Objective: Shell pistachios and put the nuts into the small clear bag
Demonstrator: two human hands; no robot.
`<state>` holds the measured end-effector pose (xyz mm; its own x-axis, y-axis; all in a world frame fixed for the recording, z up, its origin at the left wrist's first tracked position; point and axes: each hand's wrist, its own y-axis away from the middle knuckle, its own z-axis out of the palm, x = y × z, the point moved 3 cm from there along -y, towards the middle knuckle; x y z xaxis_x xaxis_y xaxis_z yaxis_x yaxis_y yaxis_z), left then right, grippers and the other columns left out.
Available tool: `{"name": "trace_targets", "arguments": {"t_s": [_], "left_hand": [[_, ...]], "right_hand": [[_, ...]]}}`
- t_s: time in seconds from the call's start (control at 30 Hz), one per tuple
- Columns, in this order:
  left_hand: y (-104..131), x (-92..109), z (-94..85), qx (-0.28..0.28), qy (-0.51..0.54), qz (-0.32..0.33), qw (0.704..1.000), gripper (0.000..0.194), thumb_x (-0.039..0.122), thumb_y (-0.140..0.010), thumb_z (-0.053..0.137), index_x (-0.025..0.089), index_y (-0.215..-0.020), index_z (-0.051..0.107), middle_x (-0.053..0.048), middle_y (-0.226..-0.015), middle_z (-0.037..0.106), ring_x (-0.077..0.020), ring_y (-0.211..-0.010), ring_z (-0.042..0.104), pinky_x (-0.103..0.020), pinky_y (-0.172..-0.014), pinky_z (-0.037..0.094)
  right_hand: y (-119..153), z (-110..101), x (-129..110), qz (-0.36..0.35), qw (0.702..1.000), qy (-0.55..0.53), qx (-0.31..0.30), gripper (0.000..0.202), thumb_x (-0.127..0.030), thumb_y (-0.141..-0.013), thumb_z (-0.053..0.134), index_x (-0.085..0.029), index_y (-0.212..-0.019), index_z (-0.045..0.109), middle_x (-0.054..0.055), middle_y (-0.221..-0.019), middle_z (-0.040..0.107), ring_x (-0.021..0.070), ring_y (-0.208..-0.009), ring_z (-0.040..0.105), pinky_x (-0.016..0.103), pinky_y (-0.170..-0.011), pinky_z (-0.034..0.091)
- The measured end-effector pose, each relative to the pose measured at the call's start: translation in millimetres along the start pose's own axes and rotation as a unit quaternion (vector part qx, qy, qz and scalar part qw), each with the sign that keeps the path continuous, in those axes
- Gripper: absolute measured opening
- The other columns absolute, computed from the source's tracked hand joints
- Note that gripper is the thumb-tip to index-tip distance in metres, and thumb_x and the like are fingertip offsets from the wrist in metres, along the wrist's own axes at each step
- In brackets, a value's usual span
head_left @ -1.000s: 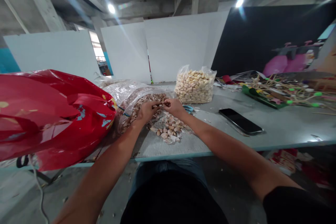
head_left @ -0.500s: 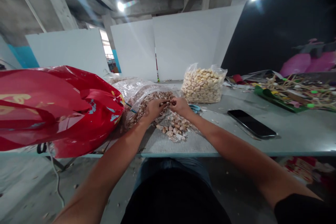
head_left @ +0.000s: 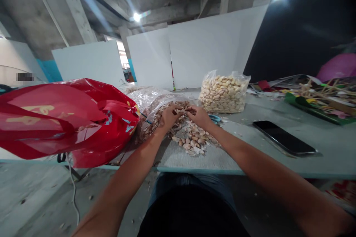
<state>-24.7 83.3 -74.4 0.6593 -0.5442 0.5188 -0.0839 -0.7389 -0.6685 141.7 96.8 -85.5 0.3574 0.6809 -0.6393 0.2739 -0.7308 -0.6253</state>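
Observation:
My left hand (head_left: 170, 115) and my right hand (head_left: 198, 116) meet over a pile of brown papery shells (head_left: 158, 118), fingertips close together and pinched. A small pale nut piece seems to be between them, largely hidden by the fingers. Just below my hands, a loose heap of brown-skinned nuts (head_left: 193, 141) lies on the table with bits of shell. Behind my right hand stands a clear plastic bag (head_left: 224, 94) full of pale, peeled nuts. Blue scissor handles (head_left: 214, 118) show beside my right wrist.
A large red plastic bag (head_left: 69, 118) bulges at the left, beside a clear bag (head_left: 148, 96) of shells. On the right lie a black phone (head_left: 283, 137) and a clutter of sticks and green paper (head_left: 314, 107). The table's front edge (head_left: 194, 170) runs before my lap.
My view has turned slightly left, so the things appear shifted right. My hands stay together over the shells; their fingertips have moved slightly.

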Motion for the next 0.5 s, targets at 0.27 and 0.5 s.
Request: {"name": "trace_targets", "arguments": {"t_s": [0.27,0.5], "left_hand": [[-0.8,-4.9,3.5,-0.032,-0.019,0.004,0.999,0.025,0.037,-0.073,0.069,0.017,-0.088,0.069,-0.003,-0.085,0.072,-0.0135,-0.067,0.061,-0.023,-0.062,0.046],[-1.5,-2.1,2.4,-0.035,-0.034,0.012,0.999,0.028,0.042,-0.074,0.065,0.017,-0.086,0.068,-0.003,-0.083,0.071,-0.0121,-0.063,0.058,-0.022,-0.059,0.043]], "right_hand": [[-0.7,10.0,14.3,0.054,0.993,-0.092,-0.046,0.025,-0.032,-0.077,0.058,-0.015,-0.089,0.072,0.004,-0.071,0.069,0.0168,-0.056,0.064,0.024,-0.044,0.049],[-1.3,12.0,13.6,0.085,0.985,-0.145,-0.048,0.022,-0.033,-0.076,0.058,-0.016,-0.084,0.07,0.003,-0.066,0.067,0.0181,-0.06,0.066,0.024,-0.043,0.052]]}}
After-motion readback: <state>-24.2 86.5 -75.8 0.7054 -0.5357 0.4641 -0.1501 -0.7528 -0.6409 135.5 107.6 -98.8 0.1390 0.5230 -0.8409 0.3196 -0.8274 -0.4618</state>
